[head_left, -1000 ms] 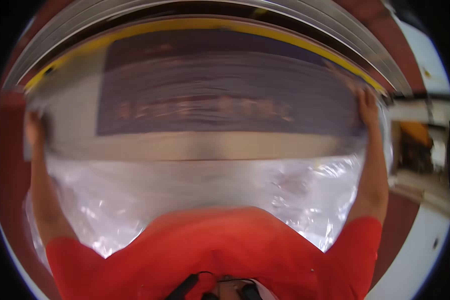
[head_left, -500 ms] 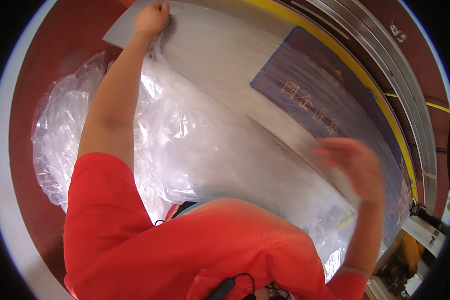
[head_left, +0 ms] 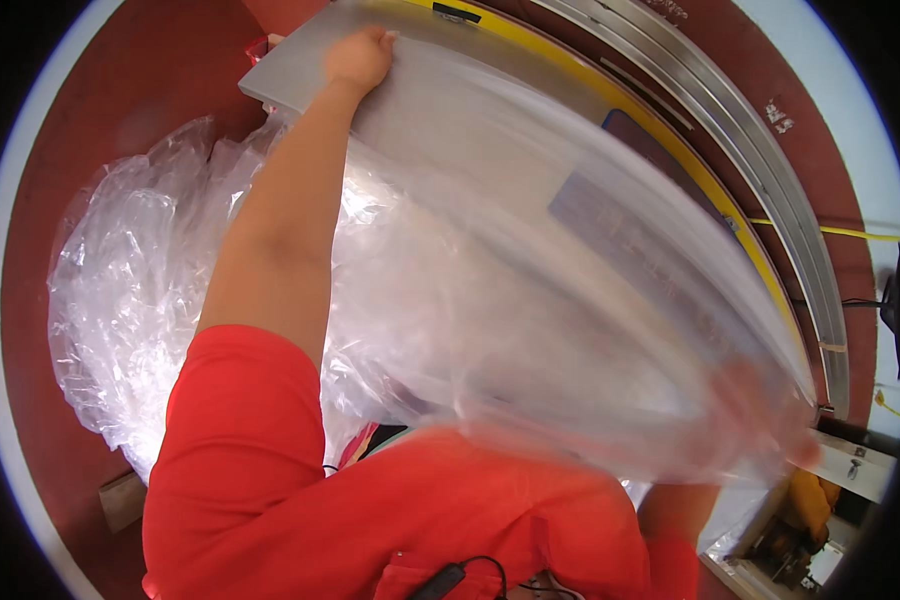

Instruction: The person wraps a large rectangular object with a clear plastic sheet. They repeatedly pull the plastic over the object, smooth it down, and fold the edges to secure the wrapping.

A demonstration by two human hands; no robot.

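A large clear plastic film [head_left: 530,290] stretches in front of me over a flat grey panel [head_left: 300,65]. My left hand [head_left: 363,60] is closed on the film's edge near the panel's far left corner, with that arm reaching straight out. At the right end, my right hand [head_left: 745,415] shows only as a blur through the film, and its fingers cannot be made out. Beneath the film, a dark blue printed sheet [head_left: 620,235] is dimly visible on the panel. More of the film hangs in a crumpled, shiny bunch [head_left: 130,290] to the left of my arm.
A yellow strip [head_left: 570,75] runs along the panel's far edge. Beyond it, long metal rails [head_left: 730,150] lie over the reddish-brown floor [head_left: 60,200]. At the lower right sits an open box-like unit [head_left: 810,520] with an orange-yellow item [head_left: 813,503] in it.
My right hand has moved down and right, and is now behind the film. The film has been drawn across the blue sheet. My left hand has shifted slightly right.
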